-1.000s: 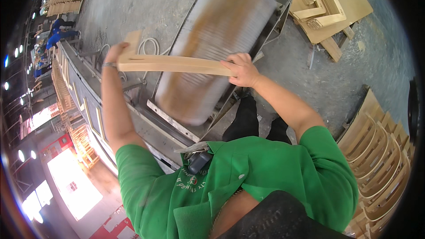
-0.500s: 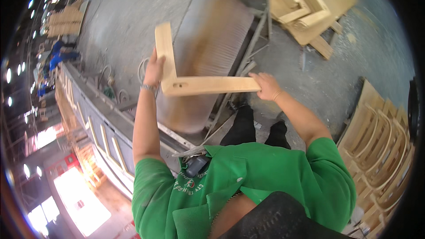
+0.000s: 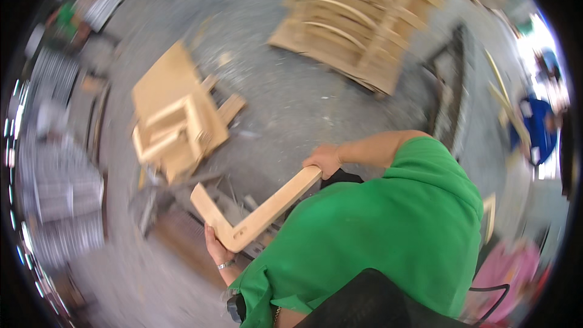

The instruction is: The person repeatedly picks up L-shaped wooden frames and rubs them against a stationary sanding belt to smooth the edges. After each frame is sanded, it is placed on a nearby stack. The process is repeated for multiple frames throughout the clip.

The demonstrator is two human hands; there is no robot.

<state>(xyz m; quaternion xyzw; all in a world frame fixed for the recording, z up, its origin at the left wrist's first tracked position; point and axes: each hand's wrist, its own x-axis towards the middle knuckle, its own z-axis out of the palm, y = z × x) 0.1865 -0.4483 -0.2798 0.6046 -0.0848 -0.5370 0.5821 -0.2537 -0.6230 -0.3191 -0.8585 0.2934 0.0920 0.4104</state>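
Both my hands hold an L-shaped wooden chair-frame piece (image 3: 276, 204) made of pale wood, with an oval slot near its corner. My left hand (image 3: 215, 246), with a metal band at the wrist, grips it by the corner where the short arm meets the long one. At the other end, my right hand (image 3: 323, 159) has its fingers wrapped round the tip of the long arm. The piece is held in front of my green shirt. Below and left of it lies a brownish sanding belt (image 3: 182, 240) on a metal frame, partly hidden by my left arm.
Several similar wooden frames (image 3: 163, 130) lie on a flat board (image 3: 165, 73) to the left. A stack of curved wooden parts (image 3: 340, 15) stands on a panel at the far side. A dark metal frame (image 3: 448, 85) is at right, with a person in blue (image 3: 535, 130) beyond.
My body has turned right, away from the belt. The wooden piece has come along in both hands and now slants; the stacked curved parts have shifted from the right into the far middle of view.
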